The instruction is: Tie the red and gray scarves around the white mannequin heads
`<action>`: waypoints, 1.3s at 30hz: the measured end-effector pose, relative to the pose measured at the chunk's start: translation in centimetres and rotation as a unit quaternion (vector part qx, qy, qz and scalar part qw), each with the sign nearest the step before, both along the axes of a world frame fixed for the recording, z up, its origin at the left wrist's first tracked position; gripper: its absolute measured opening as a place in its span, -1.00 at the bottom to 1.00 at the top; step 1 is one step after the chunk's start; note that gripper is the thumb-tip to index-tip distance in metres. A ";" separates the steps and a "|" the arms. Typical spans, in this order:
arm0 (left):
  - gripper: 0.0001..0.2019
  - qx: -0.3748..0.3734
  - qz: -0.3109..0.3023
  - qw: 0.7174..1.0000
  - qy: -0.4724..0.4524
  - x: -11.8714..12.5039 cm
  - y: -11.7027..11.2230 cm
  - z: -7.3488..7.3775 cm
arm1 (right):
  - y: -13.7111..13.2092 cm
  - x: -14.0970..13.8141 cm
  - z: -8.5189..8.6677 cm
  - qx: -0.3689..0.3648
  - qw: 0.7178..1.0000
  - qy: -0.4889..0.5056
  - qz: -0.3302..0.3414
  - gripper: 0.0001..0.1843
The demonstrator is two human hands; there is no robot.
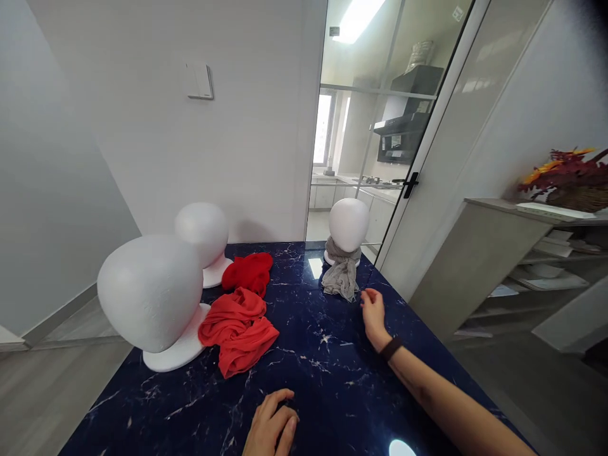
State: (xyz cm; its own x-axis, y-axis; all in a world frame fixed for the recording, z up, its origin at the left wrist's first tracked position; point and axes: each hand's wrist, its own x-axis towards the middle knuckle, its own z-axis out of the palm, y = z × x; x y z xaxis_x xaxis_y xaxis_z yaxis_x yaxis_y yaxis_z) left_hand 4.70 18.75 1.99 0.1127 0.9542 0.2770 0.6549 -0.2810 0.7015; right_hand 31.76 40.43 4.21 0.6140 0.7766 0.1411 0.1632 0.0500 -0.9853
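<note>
The right hand point(373, 315) is stretched out over the dark marbled tabletop point(332, 380), its grip loosely spread and empty, just beside the grey scarf point(341, 273) that is wrapped round the far foam head point(348, 224). The left hand point(270, 425) is laid flat on the tabletop, fingers relaxed, near a red scarf point(239, 329)

No legible text, labels, brands or numbers in this view. Foam heads, scarves, wall switch and dark wristband all unmarked. Papers on the shelves, well off from the fingers, too small to read.
</note>
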 end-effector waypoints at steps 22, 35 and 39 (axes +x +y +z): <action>-0.90 -0.032 0.025 0.977 -0.210 -1.5 -0.2 2.7 | -19.1 -13.5 1.5 0.024 0.790 -0.130 0.599 -0.68; -0.84 0.055 0.056 0.992 -0.099 -2.9 0.0 4.2 | -19.4 -13.4 0.6 0.046 0.790 -0.180 0.584 -0.66; -0.83 0.088 0.126 0.984 -0.090 -3.7 0.5 4.2 | -19.3 -13.3 0.9 0.063 0.800 -0.203 0.561 -0.70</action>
State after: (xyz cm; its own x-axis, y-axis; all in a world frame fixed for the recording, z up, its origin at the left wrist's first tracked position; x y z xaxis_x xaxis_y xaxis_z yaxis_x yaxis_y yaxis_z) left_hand 0.99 19.30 6.15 -0.1872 0.8810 0.4344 0.5893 -0.2531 0.7672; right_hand 18.45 21.08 5.09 -0.5750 0.7713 0.2729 0.2512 0.4838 -0.8383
